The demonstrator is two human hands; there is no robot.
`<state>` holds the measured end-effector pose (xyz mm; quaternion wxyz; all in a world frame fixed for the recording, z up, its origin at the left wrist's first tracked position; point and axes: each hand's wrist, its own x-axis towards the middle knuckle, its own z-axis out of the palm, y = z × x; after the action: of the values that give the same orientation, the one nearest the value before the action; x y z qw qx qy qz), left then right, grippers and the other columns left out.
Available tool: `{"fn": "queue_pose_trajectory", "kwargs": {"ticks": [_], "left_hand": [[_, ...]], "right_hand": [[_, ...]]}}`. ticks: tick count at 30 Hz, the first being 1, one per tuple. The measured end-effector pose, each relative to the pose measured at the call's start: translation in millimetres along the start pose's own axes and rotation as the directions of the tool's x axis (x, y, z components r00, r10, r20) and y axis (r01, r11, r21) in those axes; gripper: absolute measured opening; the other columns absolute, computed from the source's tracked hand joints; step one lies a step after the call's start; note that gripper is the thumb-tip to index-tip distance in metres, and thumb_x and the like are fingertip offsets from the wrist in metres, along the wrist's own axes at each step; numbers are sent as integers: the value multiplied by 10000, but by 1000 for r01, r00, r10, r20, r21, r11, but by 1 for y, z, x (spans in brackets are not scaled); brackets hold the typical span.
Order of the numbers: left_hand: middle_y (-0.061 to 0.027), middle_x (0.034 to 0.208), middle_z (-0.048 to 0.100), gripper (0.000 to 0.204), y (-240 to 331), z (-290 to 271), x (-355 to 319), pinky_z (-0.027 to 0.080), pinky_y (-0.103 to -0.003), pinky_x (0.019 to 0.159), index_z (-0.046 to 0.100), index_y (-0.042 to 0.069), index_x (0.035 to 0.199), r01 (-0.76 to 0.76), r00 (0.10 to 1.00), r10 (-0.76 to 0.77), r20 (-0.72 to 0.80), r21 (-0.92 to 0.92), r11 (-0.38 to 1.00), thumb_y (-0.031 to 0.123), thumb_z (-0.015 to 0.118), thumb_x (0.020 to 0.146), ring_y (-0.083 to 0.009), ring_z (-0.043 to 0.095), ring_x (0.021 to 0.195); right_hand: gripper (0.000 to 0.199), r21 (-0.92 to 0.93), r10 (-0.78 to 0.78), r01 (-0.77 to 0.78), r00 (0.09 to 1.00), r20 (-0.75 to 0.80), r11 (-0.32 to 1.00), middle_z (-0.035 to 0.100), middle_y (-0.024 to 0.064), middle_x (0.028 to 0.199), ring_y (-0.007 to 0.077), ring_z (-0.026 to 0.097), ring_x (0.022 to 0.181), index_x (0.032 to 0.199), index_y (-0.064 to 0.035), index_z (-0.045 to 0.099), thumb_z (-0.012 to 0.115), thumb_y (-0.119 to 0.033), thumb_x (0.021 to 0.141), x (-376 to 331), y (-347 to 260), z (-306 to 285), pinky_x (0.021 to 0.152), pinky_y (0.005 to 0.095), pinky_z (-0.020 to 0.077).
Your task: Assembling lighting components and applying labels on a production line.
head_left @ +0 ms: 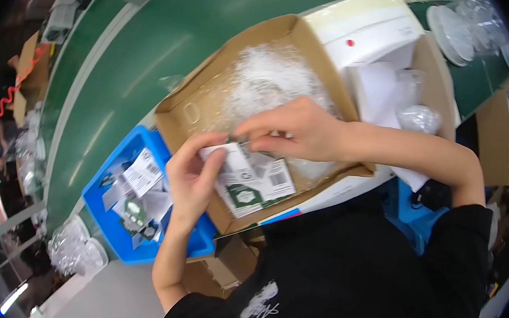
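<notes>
My left hand (194,171) is closed, thumb and fingers pinching a white printed card (236,164) above the near side of a shallow cardboard box (212,61). My right hand (298,129) reaches in from the right, its fingertips curled together by the card's upper edge. Something small and dark lies at those fingertips, too small to name. Below the held card, more white and green printed cards (278,183) rest near the box's front wall. A heap of small clear and white plastic pieces (276,71) fills the far part of the box.
A blue bin (119,238) of printed cards (141,175) stands left of the box. White papers (376,88) and a clear plastic bundle (420,119) lie to the right. Behind runs a green work surface (134,65). Wrapped white discs (450,35) sit far right.
</notes>
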<state>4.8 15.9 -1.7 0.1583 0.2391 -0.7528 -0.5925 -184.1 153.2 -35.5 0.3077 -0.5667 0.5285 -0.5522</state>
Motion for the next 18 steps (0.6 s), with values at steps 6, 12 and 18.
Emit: {"fn": "queue_pose_trajectory", "kwargs": {"ticks": [6,12,18], "left_hand": [[-28,940,651,154,3,1,-8,457,-212,726,630,-19,1040,107,994,-105,37,-52,993,15,678,897,-78,582,835],[-50,979,645,142,2,2,-6,455,-226,759,629,-18,1032,75,994,-68,80,-96,993,13,672,900,-97,576,880],[-51,980,644,136,0,2,-3,453,-226,763,627,-14,1032,90,993,-78,88,-132,987,9,666,903,-95,572,873]], "right_hand": [[109,-24,-87,87,996,8,996,683,43,785,178,632,607,927,-72,662,722,-92,838,-2,4,1,529,281,490],[89,-18,-116,116,993,31,993,660,37,796,176,624,645,912,-67,645,697,-55,839,-2,5,1,536,281,486],[96,-48,-124,125,992,18,991,653,39,797,186,618,648,910,-62,640,695,-50,832,0,9,1,541,289,483]]}}
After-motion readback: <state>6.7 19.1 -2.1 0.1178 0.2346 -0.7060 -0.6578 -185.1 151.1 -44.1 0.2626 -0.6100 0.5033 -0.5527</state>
